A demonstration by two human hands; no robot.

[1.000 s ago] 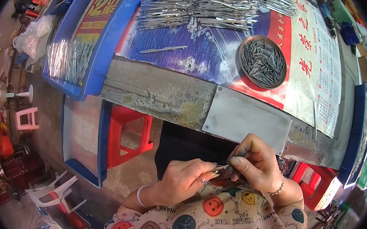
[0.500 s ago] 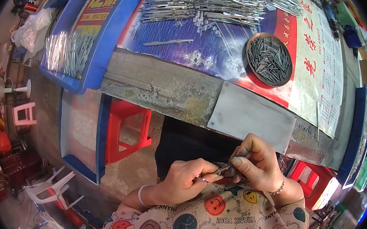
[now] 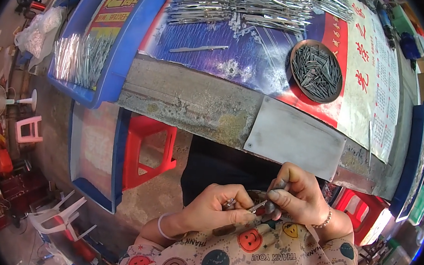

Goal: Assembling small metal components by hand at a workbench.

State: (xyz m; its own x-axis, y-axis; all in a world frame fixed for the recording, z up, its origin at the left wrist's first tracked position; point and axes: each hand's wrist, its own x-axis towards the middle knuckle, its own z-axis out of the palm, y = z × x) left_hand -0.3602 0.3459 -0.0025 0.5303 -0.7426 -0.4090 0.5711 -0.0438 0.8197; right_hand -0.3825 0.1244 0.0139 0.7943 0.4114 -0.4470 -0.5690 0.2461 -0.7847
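1. Two bare hands meet low in the view, close to the wearer's body, with a thin metal piece (image 3: 258, 206) running between them.
2. The left hand (image 3: 220, 205) is nearly closed: thumb and bent fingers pinch one end of the piece. Something shiny shows among its curled fingers; I cannot tell whether it is a ring or more metal.
3. The right hand (image 3: 299, 194) is narrow too, grey-smudged thumb and fingertips pressed together at the piece's other end. Anything deeper in that grip is hidden.
4. A smooth pale band (image 3: 161, 225) circles the left wrist, a beaded bracelet (image 3: 324, 218) the right.
5. Beneath the forearms lies cream cloth (image 3: 188, 248) printed with round faces and stars.
6. Just beyond the hands, a flat, dull grey plate (image 3: 295, 138) is screwed to the edge of a rough, stained bench (image 3: 189, 99).
7. Farther in, a round brown bowl (image 3: 322, 100) holds dark, slender, pointed pins (image 3: 315, 68).
8. Left of it, one slim silvery strip (image 3: 199, 49) lies alone on a glossy, scuffed poster (image 3: 206, 35).
9. Behind, many bright strips (image 3: 244, 5) are heaped in rows.
10. At the left, a blue plastic tray (image 3: 129, 37) holds upright-looking shiny slivers (image 3: 81, 61).
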